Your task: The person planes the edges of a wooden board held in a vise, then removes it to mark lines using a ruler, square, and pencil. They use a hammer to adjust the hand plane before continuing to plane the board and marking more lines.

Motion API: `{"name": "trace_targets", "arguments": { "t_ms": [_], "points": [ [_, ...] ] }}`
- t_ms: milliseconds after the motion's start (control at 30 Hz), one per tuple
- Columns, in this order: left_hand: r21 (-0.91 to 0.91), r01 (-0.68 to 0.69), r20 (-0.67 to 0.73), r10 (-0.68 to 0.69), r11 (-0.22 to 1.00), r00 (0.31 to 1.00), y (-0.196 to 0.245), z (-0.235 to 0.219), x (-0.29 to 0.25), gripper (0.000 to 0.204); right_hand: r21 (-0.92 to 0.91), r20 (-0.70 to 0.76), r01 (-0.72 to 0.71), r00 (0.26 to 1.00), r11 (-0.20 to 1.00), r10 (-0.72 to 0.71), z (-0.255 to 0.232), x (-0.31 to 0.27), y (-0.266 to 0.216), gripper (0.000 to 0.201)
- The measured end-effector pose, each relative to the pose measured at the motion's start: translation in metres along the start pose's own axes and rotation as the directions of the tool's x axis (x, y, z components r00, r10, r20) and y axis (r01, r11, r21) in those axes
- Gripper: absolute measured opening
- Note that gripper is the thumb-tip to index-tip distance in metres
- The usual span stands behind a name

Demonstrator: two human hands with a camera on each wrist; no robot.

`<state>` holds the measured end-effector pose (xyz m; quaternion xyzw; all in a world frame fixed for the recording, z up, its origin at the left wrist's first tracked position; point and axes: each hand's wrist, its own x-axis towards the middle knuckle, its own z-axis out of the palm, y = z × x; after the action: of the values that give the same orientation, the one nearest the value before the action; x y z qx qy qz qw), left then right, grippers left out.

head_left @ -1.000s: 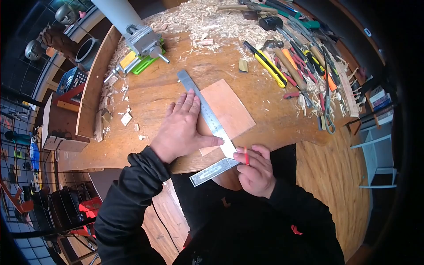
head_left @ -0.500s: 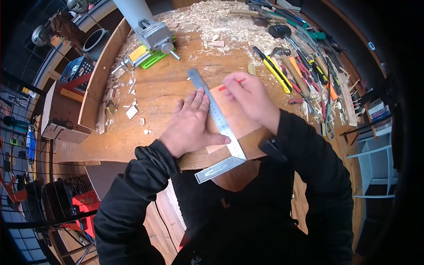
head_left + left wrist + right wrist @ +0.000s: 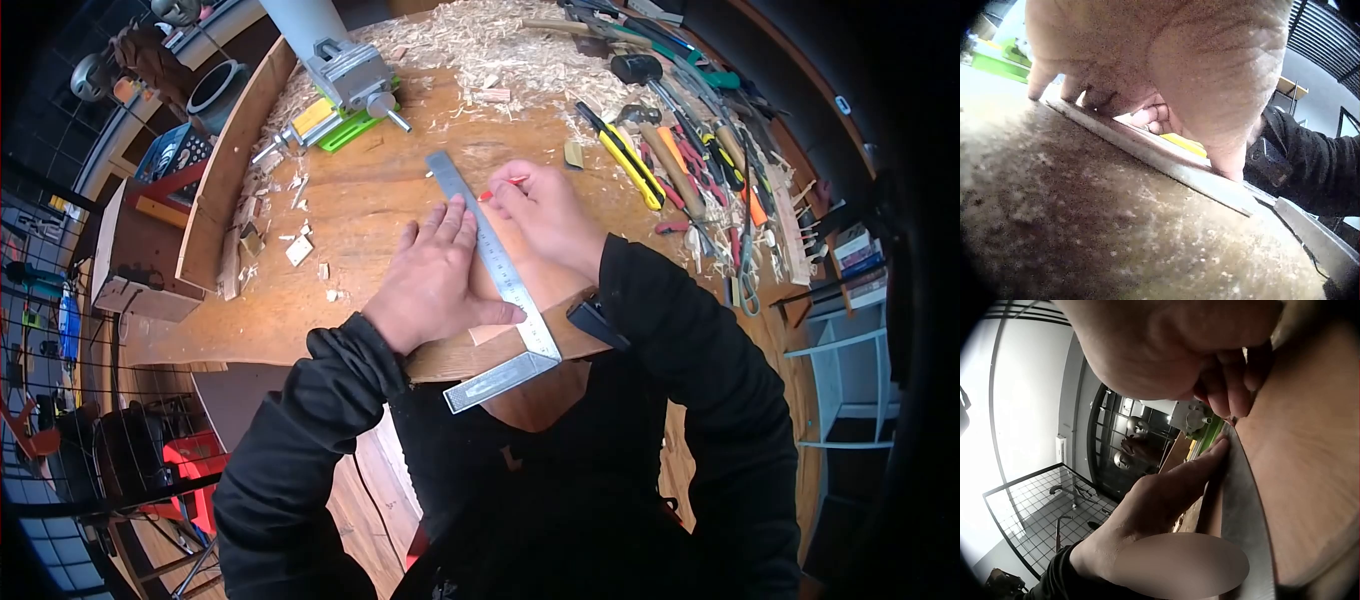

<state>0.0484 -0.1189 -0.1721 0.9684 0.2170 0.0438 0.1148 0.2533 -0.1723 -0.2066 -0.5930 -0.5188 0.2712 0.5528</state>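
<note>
My left hand (image 3: 425, 280) presses with spread fingers and thumb on the steel blade of a try square (image 3: 502, 268) and the thin wooden board (image 3: 535, 272) beneath it. The blade lies slantwise across the board, and the square's thick stock (image 3: 500, 382) sits at the bench's near edge. Beyond the blade's right side, my right hand (image 3: 548, 215) pinches a red pencil (image 3: 516, 181), its tip close to the blade near the board's far end. In the right wrist view the graduated blade (image 3: 1246, 512) lies flat on the board, while curled fingers mostly hide the pencil.
A vise (image 3: 350, 80) on a green base stands at the back left. Wood shavings (image 3: 480, 50) cover the far bench. At right lie a yellow utility knife (image 3: 625, 160), a mallet (image 3: 636, 68) and several other tools. A wooden side board (image 3: 235, 170) borders the left.
My right hand has left the square's corner, swung up over the board with the red pencil, then come down-left to the blade's far part. My left hand stays on the square.
</note>
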Motion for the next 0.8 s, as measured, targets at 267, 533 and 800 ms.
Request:
{"name": "trace_targets", "arguments": {
  "t_ms": [267,533,800],
  "points": [
    [0.02,0.003,0.014,-0.003,1.0,1.0,0.002,-0.002,0.001,0.14,-0.102,0.084,-0.005,0.996,0.995,0.013,-0.004,0.001,-0.003,0.017],
    [0.025,0.002,0.019,-0.003,1.0,1.0,0.0,-0.001,0.002,0.141,-0.112,0.085,0.05,0.996,0.992,-0.041,-0.006,-0.003,-0.001,0.016],
    [0.032,0.009,0.023,-0.01,0.999,1.0,0.002,-0.002,0.001,0.141,-0.173,0.092,0.001,0.996,0.985,0.015,-0.006,-0.002,-0.016,0.016]
  ]
}}
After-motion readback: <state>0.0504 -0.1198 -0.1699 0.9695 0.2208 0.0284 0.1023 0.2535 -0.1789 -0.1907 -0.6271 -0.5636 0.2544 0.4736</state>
